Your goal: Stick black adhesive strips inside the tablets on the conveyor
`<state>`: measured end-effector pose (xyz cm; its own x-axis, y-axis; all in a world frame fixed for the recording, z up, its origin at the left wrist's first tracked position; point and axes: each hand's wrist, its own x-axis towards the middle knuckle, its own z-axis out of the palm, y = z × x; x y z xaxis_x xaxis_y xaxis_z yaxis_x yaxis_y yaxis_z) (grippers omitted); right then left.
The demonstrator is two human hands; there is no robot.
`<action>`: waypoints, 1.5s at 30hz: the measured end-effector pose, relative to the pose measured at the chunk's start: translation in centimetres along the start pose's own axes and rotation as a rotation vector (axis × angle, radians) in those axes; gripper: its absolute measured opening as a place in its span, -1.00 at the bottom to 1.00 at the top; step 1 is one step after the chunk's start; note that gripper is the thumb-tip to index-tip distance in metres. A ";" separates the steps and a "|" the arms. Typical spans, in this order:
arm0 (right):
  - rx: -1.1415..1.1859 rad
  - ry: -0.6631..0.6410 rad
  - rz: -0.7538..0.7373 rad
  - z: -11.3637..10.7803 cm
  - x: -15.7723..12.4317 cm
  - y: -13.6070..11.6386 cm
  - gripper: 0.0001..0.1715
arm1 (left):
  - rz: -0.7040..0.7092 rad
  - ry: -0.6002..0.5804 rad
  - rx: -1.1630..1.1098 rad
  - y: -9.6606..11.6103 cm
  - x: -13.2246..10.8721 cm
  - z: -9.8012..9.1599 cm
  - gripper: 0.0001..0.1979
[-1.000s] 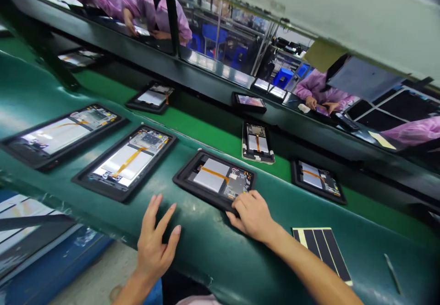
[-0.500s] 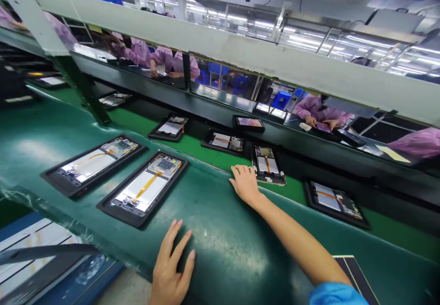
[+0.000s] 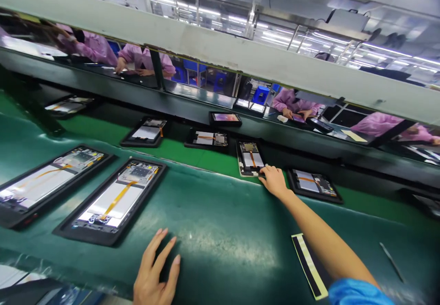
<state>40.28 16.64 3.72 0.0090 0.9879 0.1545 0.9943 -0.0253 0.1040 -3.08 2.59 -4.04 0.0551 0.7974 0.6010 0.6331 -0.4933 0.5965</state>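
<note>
An opened tablet [image 3: 250, 159] with a pale rim, a white battery and an orange ribbon cable lies on the green belt. At its near right corner, the fingers of my right hand [image 3: 274, 181] are bent and closed on the edge; the thumb's grip is partly hidden. My left hand [image 3: 156, 270] hovers low over the green work surface with its fingers apart, holding nothing. Beyond it to the left lie two opened tablets in black frames, a nearer one [image 3: 115, 199] and a farther-left one [image 3: 51, 183].
More opened tablets line the green belt [image 3: 202, 158], one [image 3: 314, 185] just right of my right hand. A yellow-edged black strip [image 3: 309, 266] and a thin metal tool [image 3: 392, 261] lie at right. Co-workers in pink sleeves [image 3: 299, 103] sit across the line.
My right hand has moved from the pale-rimmed tablet's left side to its near right corner. The view has swung right, bringing the strip and thin tool into sight. My left hand stays spread.
</note>
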 end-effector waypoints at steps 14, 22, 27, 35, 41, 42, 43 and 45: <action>0.234 0.100 -0.168 -5.3 -3.5 -6.7 -0.77 | -0.394 -0.082 -0.368 0.1 0.1 0.4 -0.58; 0.570 0.126 -0.339 -8.0 -13.1 -16.7 -0.69 | -1.122 -0.213 -1.165 8.5 3.0 4.7 -0.34; 0.699 0.157 -0.605 -8.2 -16.6 -17.4 -0.57 | -1.313 -0.036 -1.011 9.1 2.3 4.9 -0.38; 0.836 0.313 -0.496 -9.7 -17.9 -12.3 -0.73 | -1.377 -0.272 -1.012 5.1 1.7 1.6 -0.27; 0.772 0.266 -0.460 -8.4 -18.4 -11.4 -0.86 | -1.084 -0.656 -1.014 6.2 3.2 1.7 -0.31; 0.751 0.253 -0.453 -8.0 -18.4 -11.5 -0.86 | -1.017 -0.672 -0.986 6.5 3.4 1.8 -0.32; 0.727 0.241 -0.448 -7.6 -18.4 -11.7 -0.85 | -0.954 -0.679 -0.952 6.8 3.6 1.9 -0.32; 0.665 0.225 -0.455 -6.9 -18.3 -12.0 -0.83 | -0.855 -0.663 -0.851 6.9 3.8 1.9 -0.27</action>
<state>27.43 -2.17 6.43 -0.3600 0.8239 0.4378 0.7517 0.5341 -0.3869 2.93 2.86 1.37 0.3982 0.8538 -0.3353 0.0053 0.3633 0.9316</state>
